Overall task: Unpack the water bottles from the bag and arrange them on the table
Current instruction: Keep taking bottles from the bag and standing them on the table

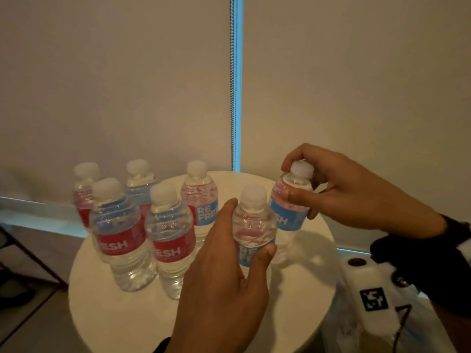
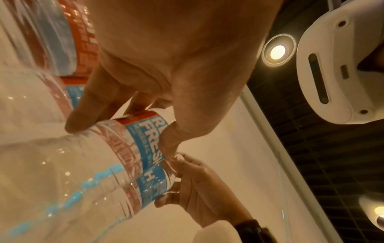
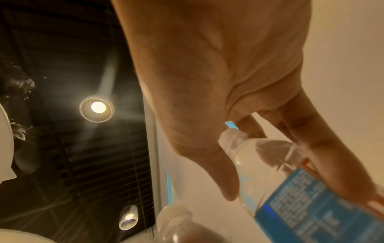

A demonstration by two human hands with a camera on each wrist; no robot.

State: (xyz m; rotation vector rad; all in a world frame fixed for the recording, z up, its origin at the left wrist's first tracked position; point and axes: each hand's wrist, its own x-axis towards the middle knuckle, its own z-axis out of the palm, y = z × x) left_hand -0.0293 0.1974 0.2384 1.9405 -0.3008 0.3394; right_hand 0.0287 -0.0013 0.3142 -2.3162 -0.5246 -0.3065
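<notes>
Several small water bottles with red and blue labels stand on a round white table [image 1: 107,309]. My left hand [image 1: 237,240] grips a blue-label bottle [image 1: 252,225] round its shoulder and label near the table's middle; the left wrist view shows that bottle [image 2: 143,144] between my thumb and fingers. My right hand [image 1: 303,184] holds another blue-label bottle [image 1: 290,207] by its shoulder and neck at the right, slightly tilted. In the right wrist view this bottle [image 3: 290,189] sits under my curled fingers. The bag cannot be picked out.
A group of standing bottles [image 1: 119,233] fills the table's left and back. A pale roller blind with a bead chain [image 1: 232,85] hangs behind. A white device with a square marker [image 1: 372,296] sits at the lower right, off the table's edge.
</notes>
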